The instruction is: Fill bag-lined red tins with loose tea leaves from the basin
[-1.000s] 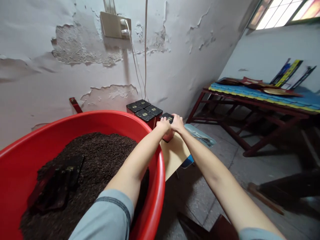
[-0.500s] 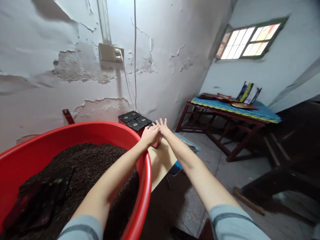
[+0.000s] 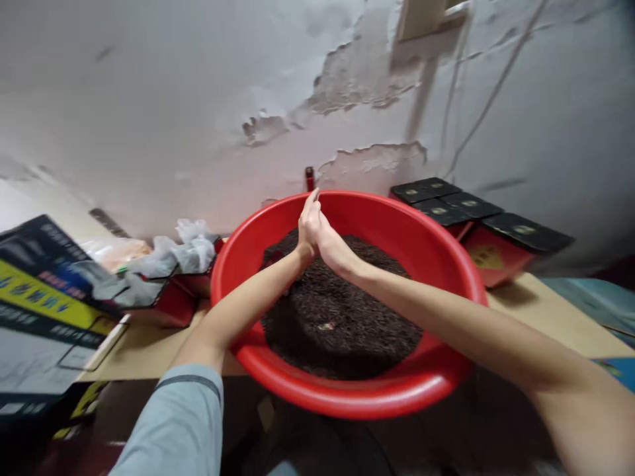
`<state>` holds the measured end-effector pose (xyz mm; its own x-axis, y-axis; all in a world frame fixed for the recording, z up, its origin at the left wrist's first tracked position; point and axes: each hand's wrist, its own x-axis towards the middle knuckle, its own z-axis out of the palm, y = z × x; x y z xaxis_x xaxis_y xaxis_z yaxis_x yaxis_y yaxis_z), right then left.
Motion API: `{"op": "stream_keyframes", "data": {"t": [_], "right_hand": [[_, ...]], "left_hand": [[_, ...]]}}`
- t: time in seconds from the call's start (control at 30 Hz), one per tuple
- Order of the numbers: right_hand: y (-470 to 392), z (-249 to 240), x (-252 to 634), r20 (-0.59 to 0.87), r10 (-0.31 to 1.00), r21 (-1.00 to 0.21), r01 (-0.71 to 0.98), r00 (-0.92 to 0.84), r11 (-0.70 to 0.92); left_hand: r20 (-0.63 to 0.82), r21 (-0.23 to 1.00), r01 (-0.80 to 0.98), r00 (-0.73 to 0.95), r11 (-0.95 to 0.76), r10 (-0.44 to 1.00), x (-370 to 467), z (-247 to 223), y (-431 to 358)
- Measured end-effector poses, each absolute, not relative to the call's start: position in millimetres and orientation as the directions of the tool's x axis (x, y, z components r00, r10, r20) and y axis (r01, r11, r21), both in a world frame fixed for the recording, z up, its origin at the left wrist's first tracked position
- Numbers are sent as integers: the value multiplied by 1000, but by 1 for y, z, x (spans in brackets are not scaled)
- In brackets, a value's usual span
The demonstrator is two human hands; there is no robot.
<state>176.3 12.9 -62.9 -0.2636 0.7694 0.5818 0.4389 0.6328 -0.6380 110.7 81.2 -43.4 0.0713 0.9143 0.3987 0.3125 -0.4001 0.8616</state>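
Observation:
A big round red tub (image 3: 347, 400) stands in front of me, holding dark, loose, leaf-like bits (image 3: 342, 304). Over its far part, my left hand (image 3: 306, 228) and my right hand (image 3: 331, 246) press together palm to palm. The fingers look stretched out, pointing up and away, and I see nothing held between them. Part of each palm is hidden by the other hand. A darker object inside the tub, behind my left wrist, is mostly covered.
Red boxes with black lids (image 3: 526, 231) stand right of the tub on a tan board (image 3: 555, 317). On the left are red boxes lined with clear plastic bags (image 3: 143, 271) and a large printed carton (image 3: 40, 297). The peeling wall (image 3: 198, 132) rises behind.
The view has swung left, bringing the tub to the middle. My hands have moved from the black-lidded boxes to above the tub, and their palms now meet.

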Motion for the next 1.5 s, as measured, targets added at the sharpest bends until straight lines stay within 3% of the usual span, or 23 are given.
{"op": "stream_keyframes", "data": {"t": [0.07,0.13,0.23,0.33,0.47,0.6,0.7,0.77,0.87,0.93,1.0,1.07,1.17,1.27,1.33,1.37,1.4,1.5], "right_hand": [[-19,-74,140,605,723,-549,484,-333,682],[-47,-83,112,605,573,-304,505,-553,808],[-60,-86,96,545,414,-77,449,-729,890],[-31,-77,113,476,354,51,427,-805,903],[18,-70,158,376,413,146,493,-830,858],[33,-80,194,330,465,116,524,-822,844],[40,-100,222,265,674,58,709,-690,703],[50,-121,243,149,850,32,861,-506,507],[61,-161,264,-134,959,-5,968,-250,252],[58,-184,263,-324,926,-23,980,-193,196],[46,-199,251,-436,884,9,981,-170,193],[32,-204,234,-459,875,80,974,-152,211],[18,-196,215,-430,882,134,953,-193,273],[18,-181,209,-462,858,111,945,-225,308],[20,-171,209,-500,837,102,944,-223,312],[21,-168,209,-514,828,102,942,-226,321],[20,-164,209,-523,819,105,936,-234,335],[15,-155,211,-524,811,136,914,-261,382]], "left_hand": [[236,922,325,-38,-211,971,85,-49,91],[119,936,343,-103,-77,987,73,-53,94],[74,897,438,-11,-62,997,71,-59,86],[34,788,609,101,-89,994,73,-66,73],[90,624,740,253,-252,963,63,-78,58],[4,494,767,470,-410,883,45,-82,48],[-85,420,812,480,-405,873,34,-79,50],[-80,433,815,460,-385,884,28,-75,56],[-121,740,651,372,-167,920,21,-70,70],[-250,922,365,312,127,917,16,-66,80],[-350,936,72,257,343,901,9,-63,89],[-387,906,-104,188,410,903,0,-59,98],[-338,931,-129,53,342,940,-19,-55,109],[-23,965,252,-178,68,984,-46,-48,115],[269,778,628,-287,-31,919,-68,-42,115],[360,655,756,-330,15,873,-80,-40,114],[393,552,826,-378,114,838,-91,-38,111],[317,361,850,-498,383,807,-124,-37,95]]}}
